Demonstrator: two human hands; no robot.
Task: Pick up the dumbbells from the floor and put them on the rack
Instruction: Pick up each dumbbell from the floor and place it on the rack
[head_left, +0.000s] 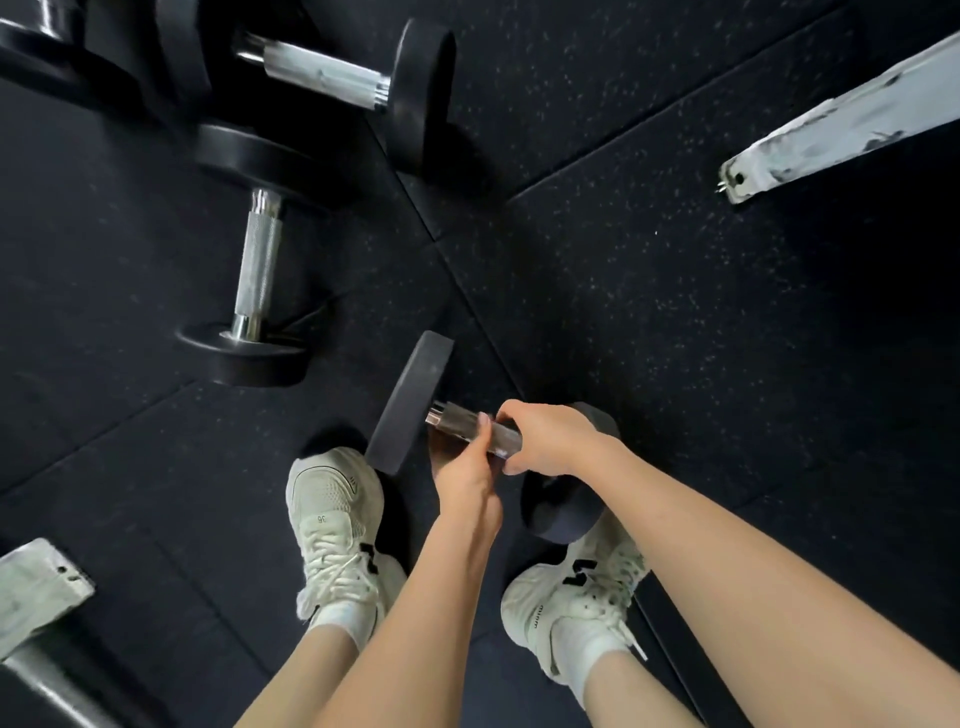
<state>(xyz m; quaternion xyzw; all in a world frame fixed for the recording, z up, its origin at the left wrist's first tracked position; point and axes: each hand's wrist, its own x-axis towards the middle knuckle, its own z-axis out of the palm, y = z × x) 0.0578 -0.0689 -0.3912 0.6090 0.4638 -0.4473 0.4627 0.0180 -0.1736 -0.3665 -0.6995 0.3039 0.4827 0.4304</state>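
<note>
A black dumbbell with a chrome handle hangs just above my two white shoes. Both hands grip its handle: my left hand from below and my right hand over the top. Its far head sits partly hidden under my right wrist. A second dumbbell lies on the black rubber floor to the left. Further back a third dumbbell lies at an angle. More black weights crowd the top left corner. No shelf of the rack is visible.
A scuffed white metal foot of a frame reaches in from the top right. Another white metal foot sits at the bottom left, beside a grey bar. My shoes stand close under the held dumbbell.
</note>
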